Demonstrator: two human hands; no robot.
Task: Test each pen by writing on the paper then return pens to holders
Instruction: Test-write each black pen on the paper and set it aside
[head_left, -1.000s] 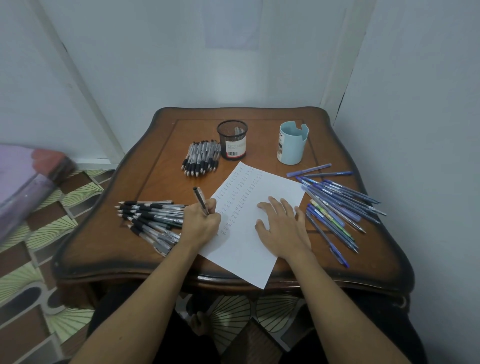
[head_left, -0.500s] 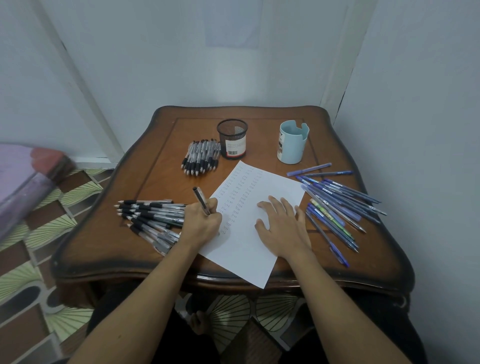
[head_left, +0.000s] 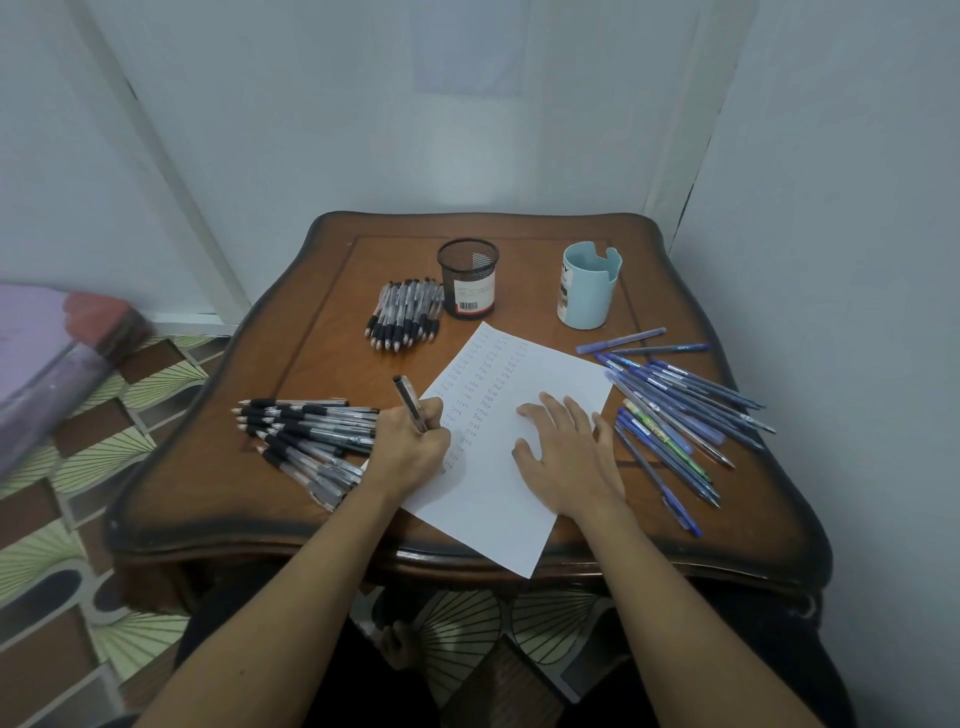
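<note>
On paper (head_left: 491, 512), left hand (head_left: 410, 444) (round pen (head_left: 407, 399))

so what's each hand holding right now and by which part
The left hand grips a dark slim pen low on its barrel, near the tip. The right hand holds nothing; it lies flat on the white paper sheet.

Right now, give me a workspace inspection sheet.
Surface: wooden table.
Job's things: paper with rows of writing; black pens in a near pile and a far pile; blue pens at right; mesh cup and blue cup, no pens seen inside.
Clutter: nothing seen.
Hands: left hand grips a pen on the paper; right hand flat on the paper.
Cables: nothing seen.
Surroundings: white walls, patterned floor, purple bundle at left.
</note>
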